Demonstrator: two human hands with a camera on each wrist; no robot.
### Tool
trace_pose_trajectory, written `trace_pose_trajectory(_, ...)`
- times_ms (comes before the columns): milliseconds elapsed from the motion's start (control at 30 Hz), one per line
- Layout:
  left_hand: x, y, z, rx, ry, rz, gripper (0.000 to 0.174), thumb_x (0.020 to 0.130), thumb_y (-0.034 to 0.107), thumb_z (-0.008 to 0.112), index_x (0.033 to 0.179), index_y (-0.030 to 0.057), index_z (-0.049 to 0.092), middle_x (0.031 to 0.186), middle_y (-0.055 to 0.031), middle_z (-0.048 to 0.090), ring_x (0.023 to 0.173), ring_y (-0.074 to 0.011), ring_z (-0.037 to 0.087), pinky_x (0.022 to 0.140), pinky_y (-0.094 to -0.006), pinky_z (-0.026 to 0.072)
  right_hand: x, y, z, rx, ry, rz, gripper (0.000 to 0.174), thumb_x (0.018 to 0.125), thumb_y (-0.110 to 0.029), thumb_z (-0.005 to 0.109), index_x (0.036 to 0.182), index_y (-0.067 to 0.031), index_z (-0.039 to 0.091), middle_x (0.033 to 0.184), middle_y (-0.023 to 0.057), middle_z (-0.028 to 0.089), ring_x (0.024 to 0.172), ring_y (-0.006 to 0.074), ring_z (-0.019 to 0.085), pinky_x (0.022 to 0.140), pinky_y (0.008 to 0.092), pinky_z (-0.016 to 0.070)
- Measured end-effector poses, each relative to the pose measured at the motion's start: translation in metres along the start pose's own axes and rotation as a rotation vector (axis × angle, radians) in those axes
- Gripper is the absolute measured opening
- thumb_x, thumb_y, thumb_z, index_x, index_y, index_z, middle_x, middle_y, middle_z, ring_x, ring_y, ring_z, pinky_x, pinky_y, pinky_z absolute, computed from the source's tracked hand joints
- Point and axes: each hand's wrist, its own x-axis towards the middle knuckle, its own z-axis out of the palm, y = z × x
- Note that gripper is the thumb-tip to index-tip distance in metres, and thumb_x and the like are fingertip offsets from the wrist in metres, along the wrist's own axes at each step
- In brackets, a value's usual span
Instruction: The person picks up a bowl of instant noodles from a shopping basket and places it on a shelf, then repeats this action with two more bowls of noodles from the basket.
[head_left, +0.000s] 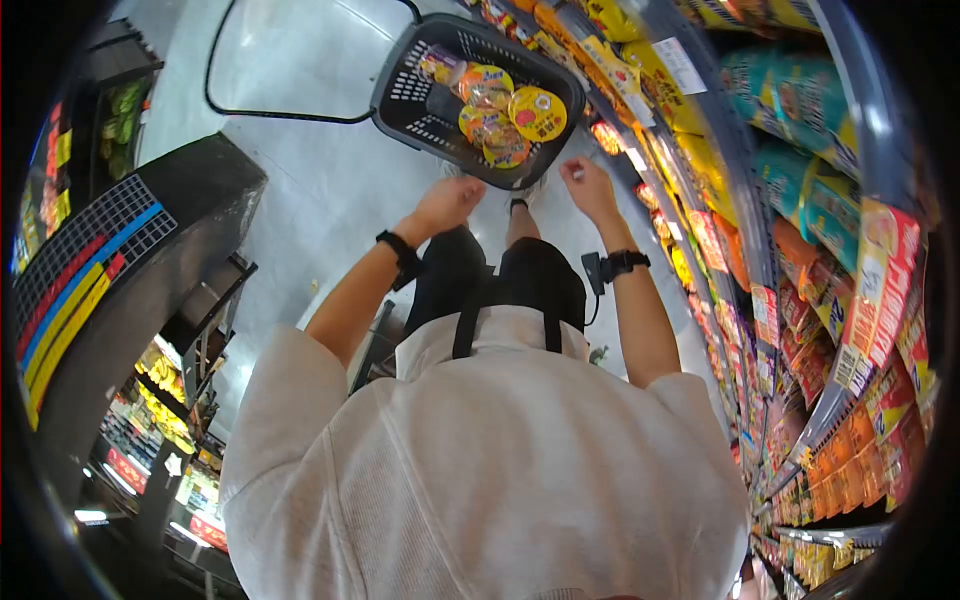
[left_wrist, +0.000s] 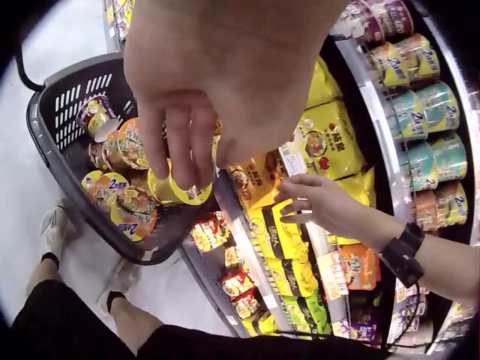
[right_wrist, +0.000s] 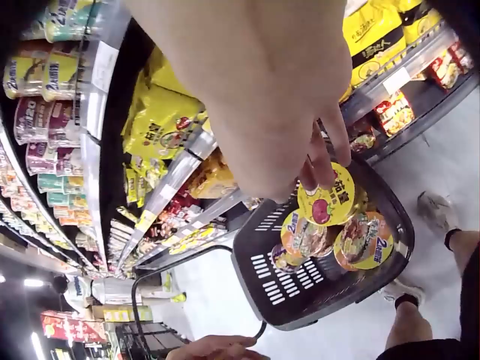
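Note:
A dark grey shopping basket (head_left: 400, 115) stands on the floor before my feet. Inside lie several instant noodle cups, including a yellow-lidded cup (head_left: 537, 113), an orange-wrapped cup (right_wrist: 366, 244) and a purple cup (left_wrist: 97, 118). My left hand (head_left: 450, 203) hangs near the basket's near edge, holding nothing, its fingers relaxed. From the left wrist camera, those fingers overlap the yellow-lidded cup. My right hand (head_left: 588, 185) is beside the basket's right end, on the shelf side, with loosely bent fingers and nothing in them. In the right wrist view its fingertips overlap the yellow lid.
Shelves on the right carry yellow noodle bags (left_wrist: 330, 139), teal noodle cups (left_wrist: 431, 161) and other packets. The basket's long black handle (head_left: 208, 70) reaches out to the left. A dark display stand (head_left: 215, 185) is on the left. Another person (right_wrist: 82, 289) is far down the aisle.

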Motion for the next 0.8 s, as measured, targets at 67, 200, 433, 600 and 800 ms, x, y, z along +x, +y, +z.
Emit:
trace_pose_trajectory(67,0.051,-0.029,-0.006,-0.037,-0.030,0.005,0.021,0.096,0.020,0.065,0.109,0.0052,0.072,0.092,-0.0163,0.076,0.080,-0.0354,0.074,0.074,-0.0425,0.0585,0.030,0.013,0.019,-0.005,0.038,0.073,0.028,0.095,-0.030,0.071,0.106,-0.0046,0.071,0.098,0.0147,0.075,0.083,0.0300,0.074,0.075,0.0402,0.0569)
trace_pose_trajectory(200,0.115,-0.088,0.003,0.151,-0.056,0.043,0.021,0.094,0.023,0.068,0.104,0.0048,0.072,0.088,-0.0177,0.075,0.081,-0.0372,0.074,0.073,-0.0448,0.0584,0.068,0.057,0.073,0.081,0.116,0.253,0.042,0.093,-0.031,0.075,0.123,-0.0033,0.064,0.122,0.0172,0.070,0.092,0.0277,0.074,0.082,0.0398,0.0570)
trace_pose_trajectory(433,0.190,-0.131,0.023,0.100,-0.122,0.023,0.029,0.093,0.025,0.071,0.114,0.0063,0.070,0.092,-0.0156,0.077,0.087,-0.0342,0.075,0.074,-0.0416,0.0591,0.119,0.119,0.125,0.078,0.155,0.262,0.072,0.095,-0.028,0.074,0.153,-0.0023,0.040,0.148,0.0231,0.054,0.123,0.0366,0.063,0.100,0.0405,0.0528)
trace_pose_trajectory(600,0.230,-0.151,0.081,-0.410,0.008,0.204,0.049,0.093,0.016,0.075,0.137,0.0053,0.058,0.133,-0.0167,0.067,0.115,-0.0290,0.070,0.097,-0.0379,0.0573,0.132,0.140,0.139,0.426,0.224,0.353,0.074,0.099,-0.016,0.069,0.159,0.0001,0.029,0.158,0.0220,0.045,0.133,0.0321,0.057,0.109,0.0391,0.0471)
trace_pose_trajectory(800,0.231,-0.137,0.092,-0.829,-0.116,-0.114,0.058,0.095,0.011,0.075,0.145,0.0043,0.049,0.129,-0.0094,0.067,0.116,-0.0184,0.067,0.097,-0.0309,0.0563,0.132,0.112,0.124,0.708,0.221,0.572,0.074,0.101,-0.019,0.065,0.160,0.0016,0.027,0.157,0.0139,0.049,0.129,0.0254,0.058,0.104,0.0371,0.0488)
